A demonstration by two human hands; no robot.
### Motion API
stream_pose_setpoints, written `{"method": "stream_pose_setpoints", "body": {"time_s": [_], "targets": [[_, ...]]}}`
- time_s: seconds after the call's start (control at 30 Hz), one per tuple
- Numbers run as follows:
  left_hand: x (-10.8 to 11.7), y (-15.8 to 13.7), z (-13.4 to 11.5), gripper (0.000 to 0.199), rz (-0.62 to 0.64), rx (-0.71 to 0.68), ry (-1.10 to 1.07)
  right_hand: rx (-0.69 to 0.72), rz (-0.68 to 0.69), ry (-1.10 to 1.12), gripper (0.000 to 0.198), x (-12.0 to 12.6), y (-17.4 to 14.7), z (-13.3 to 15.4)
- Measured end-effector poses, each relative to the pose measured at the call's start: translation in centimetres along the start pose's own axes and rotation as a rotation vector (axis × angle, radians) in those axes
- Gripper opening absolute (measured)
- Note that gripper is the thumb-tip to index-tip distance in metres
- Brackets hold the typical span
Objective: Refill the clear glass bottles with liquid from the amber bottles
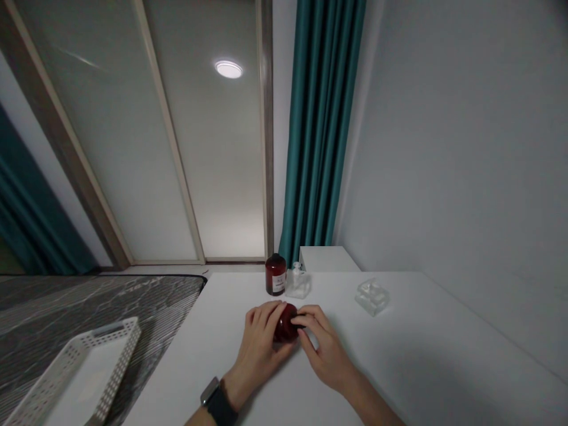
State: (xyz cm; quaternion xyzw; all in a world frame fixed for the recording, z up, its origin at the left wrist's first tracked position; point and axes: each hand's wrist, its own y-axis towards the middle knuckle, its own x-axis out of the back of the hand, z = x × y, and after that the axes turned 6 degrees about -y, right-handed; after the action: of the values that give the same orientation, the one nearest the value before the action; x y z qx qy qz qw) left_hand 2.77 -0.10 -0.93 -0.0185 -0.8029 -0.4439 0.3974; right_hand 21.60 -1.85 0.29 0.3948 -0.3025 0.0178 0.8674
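A dark red bottle (286, 325) lies tilted on its side over the white table, its black top pointing right. My left hand (262, 337), with a watch on the wrist, is wrapped round the bottle's body. The fingers of my right hand (320, 342) pinch the black cap (300, 320), which they partly hide. Just beyond my hands stands a second dark red bottle (274, 277), upright, with a white label and a black top. Beside it on the right is a clear bottle (298, 283) with a white pump.
Farther right on the white table (399, 355) lies a clear, glass-like block (371, 297). A white perforated basket (118, 361) rests at lower left on a grey patterned surface (164, 307). Behind the table are a white box-like piece (326, 259), a green curtain (323, 130) and frosted sliding doors (222, 165).
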Motion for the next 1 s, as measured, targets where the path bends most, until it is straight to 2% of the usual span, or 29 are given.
{"method": "stream_pose_setpoints", "body": {"time_s": [0.13, 0.2, 0.27, 0.37, 0.47, 0.6, 0.77, 0.9, 1.0], "targets": [[0.3, 0.1, 0.0, 0.066, 0.006, 0.009, 0.051, 0.052, -0.005, -0.039, 0.041, 0.3, 0.0, -0.2], [0.5, 0.1, 0.3, 0.064, -0.007, 0.038, 0.043, 0.066, -0.053, -0.063, 0.039, 0.3, 0.0, -0.6], [0.6, 0.2, 0.7, 0.065, -0.047, 0.079, 0.004, 0.032, -0.141, -0.070, 0.032, 0.3, 0.1, -1.3], [0.6, 0.1, 1.1, 0.067, -0.137, 0.171, -0.100, -0.092, -0.229, -0.037, 0.021, -0.1, 0.2, -2.9], [0.3, 0.1, 1.2, 0.064, -0.185, 0.306, -0.242, -0.185, -0.111, -0.072, 0.016, -0.6, 0.1, -5.0], [-0.1, 0.2, 1.2, 0.061, -0.182, 0.423, -0.401, -0.223, -0.019, -0.145, 0.013, -0.9, -0.5, -7.3], [-0.4, 0.2, 2.1, 0.066, -0.233, 0.464, -0.482, -0.263, 0.044, -0.249, 0.014, -1.1, -1.1, -9.1], [-0.8, 0.0, 2.9, 0.073, -0.188, 0.502, -0.517, -0.286, 0.054, -0.312, 0.022, -1.4, -1.3, -10.0], [-1.2, -0.1, 3.6, 0.077, -0.149, 0.474, -0.499, -0.289, 0.042, -0.342, 0.029, -1.5, -1.2, -10.4]]}}
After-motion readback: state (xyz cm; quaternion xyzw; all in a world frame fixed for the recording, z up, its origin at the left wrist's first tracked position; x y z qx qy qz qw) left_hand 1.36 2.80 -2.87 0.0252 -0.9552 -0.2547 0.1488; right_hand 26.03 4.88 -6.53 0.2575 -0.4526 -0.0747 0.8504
